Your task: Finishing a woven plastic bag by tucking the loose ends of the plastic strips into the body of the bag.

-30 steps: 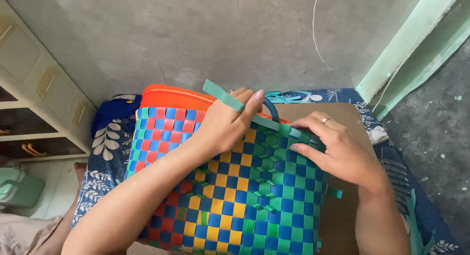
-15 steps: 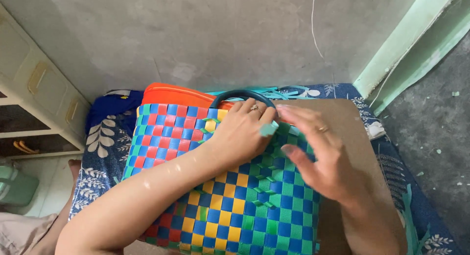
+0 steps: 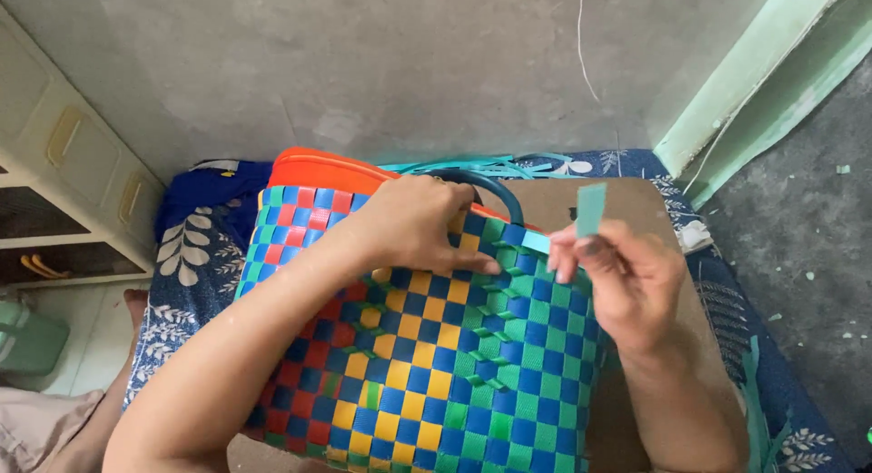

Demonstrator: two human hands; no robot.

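Basket: the woven basket (image 3: 427, 346) lies on its side across the person's lap, made of flat, glossy plastic strips plaited into a checkerboard of blue, green, yellow and red squares, with an orange rim band along the top edge.
Handle: a dark teal handle (image 3: 495, 190) curves up as a smooth arch from the rim, partly hidden behind the left hand.
Strip: a flat, pale green strip (image 3: 589, 211), stiff and ribbon-like with a square-cut end, stands up from the weave near the rim at the basket's right side.
Left hand: the left hand (image 3: 420, 226) lies palm down on the upper weave just below the handle, fingers pressed flat onto the checks, not closed around anything.
Right hand: the right hand (image 3: 627, 282) pinches the strip between thumb and fingertips, with the free end sticking up above the fingers.
Grip and basket: the pinch sits just beside the basket's upper right edge, close to the left fingertips.
Underneath: a brown board (image 3: 627, 210) rests on a blue cloth with a white leaf print (image 3: 195, 246).
Surroundings: loose teal strips (image 3: 495, 166) lie behind the rim, against a rough grey wall (image 3: 381, 73).
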